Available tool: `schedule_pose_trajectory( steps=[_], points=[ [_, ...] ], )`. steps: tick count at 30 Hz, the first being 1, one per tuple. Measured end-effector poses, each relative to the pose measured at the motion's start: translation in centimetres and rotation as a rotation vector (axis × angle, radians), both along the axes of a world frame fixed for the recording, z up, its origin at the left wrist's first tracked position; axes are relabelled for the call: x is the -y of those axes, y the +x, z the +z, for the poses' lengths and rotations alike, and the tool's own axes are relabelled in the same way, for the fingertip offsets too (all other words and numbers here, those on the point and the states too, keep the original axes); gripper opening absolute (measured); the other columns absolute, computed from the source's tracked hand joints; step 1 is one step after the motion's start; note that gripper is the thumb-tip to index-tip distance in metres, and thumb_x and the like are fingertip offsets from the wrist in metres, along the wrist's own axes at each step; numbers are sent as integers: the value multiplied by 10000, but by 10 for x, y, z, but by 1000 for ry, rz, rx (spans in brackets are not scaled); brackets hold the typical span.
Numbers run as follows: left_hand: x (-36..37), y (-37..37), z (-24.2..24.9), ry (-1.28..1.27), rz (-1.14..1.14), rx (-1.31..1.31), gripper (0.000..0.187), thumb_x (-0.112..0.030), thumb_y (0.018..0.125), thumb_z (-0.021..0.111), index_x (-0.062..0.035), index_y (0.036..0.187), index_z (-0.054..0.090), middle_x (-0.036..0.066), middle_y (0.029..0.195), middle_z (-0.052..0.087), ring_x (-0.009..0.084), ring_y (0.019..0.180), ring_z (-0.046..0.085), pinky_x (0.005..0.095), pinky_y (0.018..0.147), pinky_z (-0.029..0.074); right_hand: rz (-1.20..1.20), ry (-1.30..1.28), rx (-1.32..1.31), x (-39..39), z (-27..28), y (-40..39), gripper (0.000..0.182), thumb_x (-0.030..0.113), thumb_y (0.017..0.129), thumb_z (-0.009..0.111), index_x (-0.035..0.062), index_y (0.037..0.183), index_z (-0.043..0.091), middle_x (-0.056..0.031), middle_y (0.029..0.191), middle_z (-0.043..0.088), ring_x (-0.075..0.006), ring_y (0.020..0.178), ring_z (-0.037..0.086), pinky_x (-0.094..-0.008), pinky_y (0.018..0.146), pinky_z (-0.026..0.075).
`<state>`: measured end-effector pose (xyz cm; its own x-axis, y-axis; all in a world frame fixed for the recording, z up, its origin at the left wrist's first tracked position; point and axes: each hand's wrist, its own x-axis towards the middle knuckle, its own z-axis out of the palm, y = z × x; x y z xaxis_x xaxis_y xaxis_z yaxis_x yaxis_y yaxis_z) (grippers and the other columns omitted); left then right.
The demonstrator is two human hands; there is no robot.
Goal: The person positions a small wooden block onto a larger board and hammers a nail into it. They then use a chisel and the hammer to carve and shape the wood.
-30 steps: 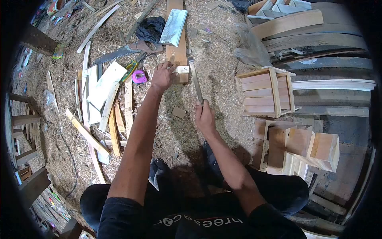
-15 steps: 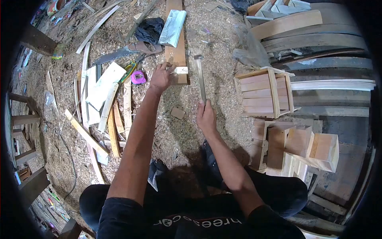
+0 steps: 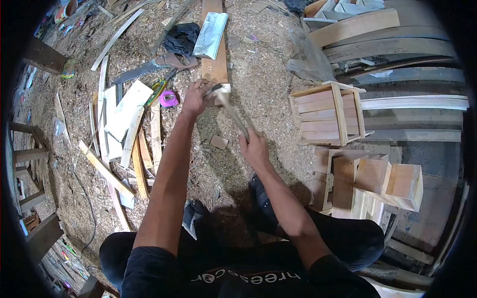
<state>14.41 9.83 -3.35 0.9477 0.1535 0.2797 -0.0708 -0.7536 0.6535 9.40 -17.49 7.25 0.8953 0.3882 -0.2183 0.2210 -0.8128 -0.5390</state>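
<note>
My right hand (image 3: 254,148) is wrapped round the handle of a hammer (image 3: 232,112). The hammer's head is over the fingertips of my left hand (image 3: 195,97) and partly hides them. Those fingers are closed at the left end of a small pale wooden block (image 3: 226,88); whether they also pinch a nail cannot be seen. Under the block lies a long brown plank (image 3: 214,73) on the ground. Farther up the plank rests a whitish board (image 3: 211,36).
Left of the plank lie a pink tape measure (image 3: 169,98), a handsaw (image 3: 136,71), a black plastic bag (image 3: 182,38) and several wood strips (image 3: 105,166). To the right stand a slatted wooden crate (image 3: 325,114) and stepped wooden boxes (image 3: 372,176). Sawdust covers the ground.
The hammer has swung left and its head has come down from beside the plank to over the block and my left fingertips. My left hand stays at the block.
</note>
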Motion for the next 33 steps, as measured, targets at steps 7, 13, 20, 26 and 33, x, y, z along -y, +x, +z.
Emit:
schedule_pose_trajectory(
  steps=[7, 13, 20, 26, 33],
  points=[
    [2, -3, 7, 41, 11, 10, 608, -258, 708, 788, -190, 1293, 638, 105, 1236, 589, 360, 1108, 556, 472, 938, 468, -13, -141, -85, -1, -1, 3, 337, 369, 975, 531, 74, 1138, 551, -198, 758, 679, -418, 690, 684, -534, 606, 540],
    [4, -3, 11, 85, 27, -14, 479, -327, 813, 731, -196, 1266, 649, 97, 1261, 577, 338, 1149, 546, 474, 949, 457, 19, -145, 97, 8, -8, 10, 346, 378, 971, 538, 100, 1178, 552, -208, 763, 675, -422, 706, 683, -533, 608, 541],
    [2, -1, -2, 58, 23, -55, 440, -366, 882, 659, -248, 1304, 620, 71, 1286, 547, 330, 1184, 514, 517, 980, 420, -59, -136, 22, 7, -10, 6, 296, 355, 967, 546, 92, 1104, 536, -212, 754, 669, -419, 687, 673, -529, 583, 525],
    [3, -2, 14, 195, 25, -84, 428, -367, 879, 674, -180, 1262, 636, 100, 1261, 561, 352, 1127, 549, 494, 952, 439, 19, -61, 53, 2, -10, -1, 287, 336, 961, 566, 77, 1084, 571, -229, 746, 653, -447, 713, 651, -536, 629, 512],
    [-1, 4, 26, 200, -55, -194, 423, -365, 916, 629, -210, 1309, 608, 78, 1297, 544, 338, 1194, 509, 513, 989, 417, 89, 185, 88, -2, -15, -19, 261, 301, 995, 522, 46, 1041, 550, -217, 730, 643, -439, 692, 655, -535, 582, 494]
  ],
)
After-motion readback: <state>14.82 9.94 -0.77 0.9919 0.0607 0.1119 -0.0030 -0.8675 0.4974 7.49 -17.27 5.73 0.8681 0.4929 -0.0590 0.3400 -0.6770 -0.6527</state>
